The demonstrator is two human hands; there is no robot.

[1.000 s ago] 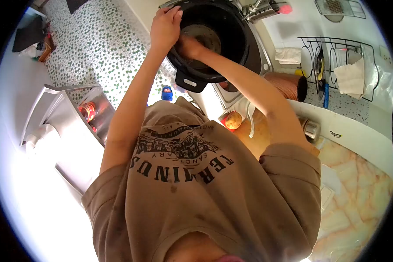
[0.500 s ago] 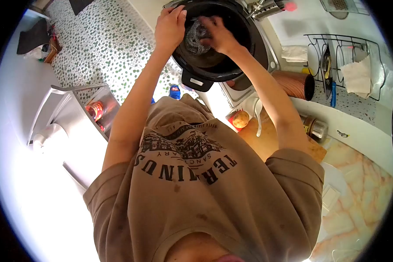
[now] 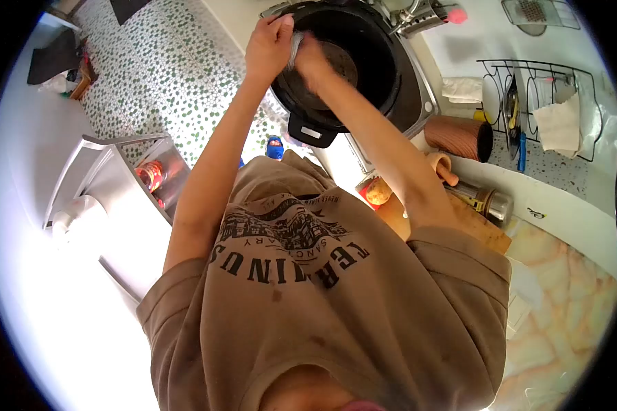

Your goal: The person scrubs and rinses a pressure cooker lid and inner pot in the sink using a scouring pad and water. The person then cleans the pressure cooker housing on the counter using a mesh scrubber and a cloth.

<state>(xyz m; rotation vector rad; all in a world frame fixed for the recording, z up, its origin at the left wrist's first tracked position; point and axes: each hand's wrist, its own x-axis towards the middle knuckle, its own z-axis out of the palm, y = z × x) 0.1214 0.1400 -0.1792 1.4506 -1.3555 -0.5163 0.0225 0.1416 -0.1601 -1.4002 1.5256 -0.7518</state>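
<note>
A large black pot with a side handle sits tilted at the sink, its dark interior facing up. My left hand is closed over the pot's left rim, thumb on top. Inside the pot, my right hand is blurred by motion, close beside the left one. Its fingers press a grey mesh scrubber against the inner wall near the rim. Most of the scrubber is hidden behind the right hand.
A faucet stands behind the pot. To the right are a ribbed brown container, a wire rack and a glass jar on its side. A potato lies near my right forearm. An open drawer is at left.
My right hand has swept left across the inside of the pot with the scrubber, from the middle to the left wall. The left hand stays on the rim.
</note>
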